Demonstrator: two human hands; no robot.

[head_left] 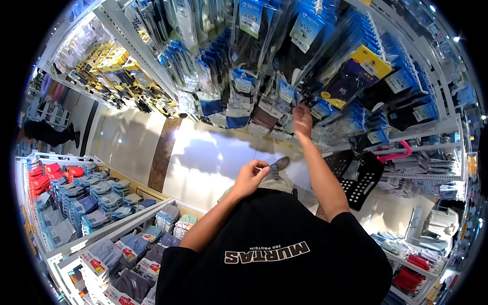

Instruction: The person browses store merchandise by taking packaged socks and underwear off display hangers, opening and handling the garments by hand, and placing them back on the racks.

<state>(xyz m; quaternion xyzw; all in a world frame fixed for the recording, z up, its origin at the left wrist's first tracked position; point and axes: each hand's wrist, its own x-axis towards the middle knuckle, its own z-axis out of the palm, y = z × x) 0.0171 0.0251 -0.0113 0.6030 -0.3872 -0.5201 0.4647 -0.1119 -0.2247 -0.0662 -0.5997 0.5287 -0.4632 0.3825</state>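
Observation:
My left hand (249,178) is in front of my body, above the floor, with thumb and fingers pinched together; anything between them is too small to make out. My right hand (303,121) is raised to the lower edge of the hanging packages, its fingers curled in among them, and what they grip is partly hidden. Beside and above it hang clear packages with blue header cards (307,30). Right of it, a yellow and dark purple package (351,77) hangs in front of the others. Grey and blue packages (239,114) hang to its left.
Yellow-carded packages (114,63) fill the upper left rack. Folded packs lie in the lower left bins (96,203). A black perforated basket (361,180) and a pink hook-shaped object (399,153) are at right. A person (48,133) stands at far left. A shoe (280,163) shows below.

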